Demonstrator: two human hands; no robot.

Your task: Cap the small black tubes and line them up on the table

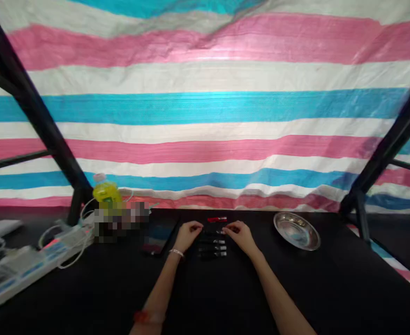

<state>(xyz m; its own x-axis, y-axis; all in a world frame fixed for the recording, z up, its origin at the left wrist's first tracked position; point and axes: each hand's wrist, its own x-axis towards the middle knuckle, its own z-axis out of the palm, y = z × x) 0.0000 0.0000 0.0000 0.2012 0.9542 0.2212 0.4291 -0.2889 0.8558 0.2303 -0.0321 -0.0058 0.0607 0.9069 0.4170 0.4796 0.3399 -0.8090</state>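
A slim black pen-like item (213, 232) with a pale right end lies crosswise between my two hands. My left hand (188, 235) is closed in a pinch at its left end, a bracelet round the wrist. From the other side my right hand (240, 236) pinches at the pale end. Closer to me, several similar black pen-like items (211, 248) lie in a row, roughly parallel, pale ends to the right. Just beyond my fingers is a short red item (217, 219) with a light marking. Their exact kind is too small to make out.
An oval metal dish (297, 231) is at the right on the black table (222, 298). Left of my left hand lies a dark flat tablet-like device (158, 238). Farther left are a yellow bottle (107, 193), a white power strip (26, 272) and cables. Black frame posts and a striped sheet stand behind.
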